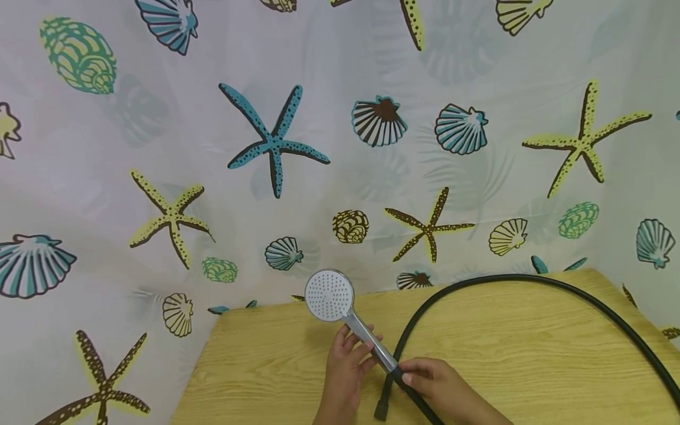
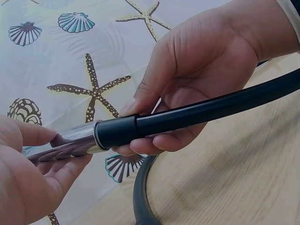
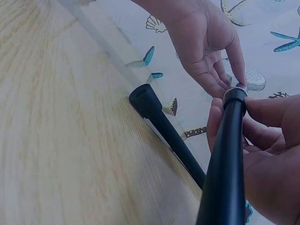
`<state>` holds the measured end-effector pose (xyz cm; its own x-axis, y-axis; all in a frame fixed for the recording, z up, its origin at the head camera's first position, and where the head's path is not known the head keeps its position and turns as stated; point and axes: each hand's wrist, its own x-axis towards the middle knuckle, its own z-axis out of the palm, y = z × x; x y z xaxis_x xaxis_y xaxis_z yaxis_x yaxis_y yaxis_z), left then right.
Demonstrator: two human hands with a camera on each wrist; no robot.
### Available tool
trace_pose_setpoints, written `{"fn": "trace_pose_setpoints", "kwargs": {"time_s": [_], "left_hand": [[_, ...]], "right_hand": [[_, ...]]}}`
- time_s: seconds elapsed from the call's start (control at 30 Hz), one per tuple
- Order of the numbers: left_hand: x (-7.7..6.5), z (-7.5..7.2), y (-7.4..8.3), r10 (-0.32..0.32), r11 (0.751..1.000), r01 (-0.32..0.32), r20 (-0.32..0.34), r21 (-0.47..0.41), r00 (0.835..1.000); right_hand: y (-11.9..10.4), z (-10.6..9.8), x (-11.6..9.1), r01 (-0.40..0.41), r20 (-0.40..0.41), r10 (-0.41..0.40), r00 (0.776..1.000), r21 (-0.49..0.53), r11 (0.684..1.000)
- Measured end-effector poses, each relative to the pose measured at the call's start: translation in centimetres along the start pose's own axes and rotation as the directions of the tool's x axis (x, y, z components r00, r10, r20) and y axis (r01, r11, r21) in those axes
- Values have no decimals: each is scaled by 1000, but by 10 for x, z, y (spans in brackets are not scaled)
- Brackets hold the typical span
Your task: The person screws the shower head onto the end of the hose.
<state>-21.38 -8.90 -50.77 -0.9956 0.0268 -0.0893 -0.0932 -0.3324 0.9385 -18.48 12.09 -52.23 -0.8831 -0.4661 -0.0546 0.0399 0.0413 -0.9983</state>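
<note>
The fingers of my left hand [image 1: 342, 369] pinch the chrome, round-faced shower head [image 1: 340, 298] by its handle above the yellowish wood-grain worktop [image 1: 255, 366]; my right hand's [image 1: 438, 381] grip the black tubular hose [image 1: 419, 402].

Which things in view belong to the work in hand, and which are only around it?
Belong to the work:
shower head, held by the left hand
black hose at its handle, held by the right hand
loose hose end, likely the same hose

Only around:
wooden table
patterned cloth
</note>
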Motion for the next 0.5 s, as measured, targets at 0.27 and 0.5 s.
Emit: {"fn": "trace_pose_setpoints", "kwargs": {"time_s": [0.27,0.5], "left_hand": [[0,-1,0,-2,1000,2,1,-13,1000],[0,-1,2,-3,1000,3,0,-7,1000]], "right_hand": [[-1,0,0,-20,16,20,1000,33,999],[0,0,2,-33,14,32,999,38,999]]}}
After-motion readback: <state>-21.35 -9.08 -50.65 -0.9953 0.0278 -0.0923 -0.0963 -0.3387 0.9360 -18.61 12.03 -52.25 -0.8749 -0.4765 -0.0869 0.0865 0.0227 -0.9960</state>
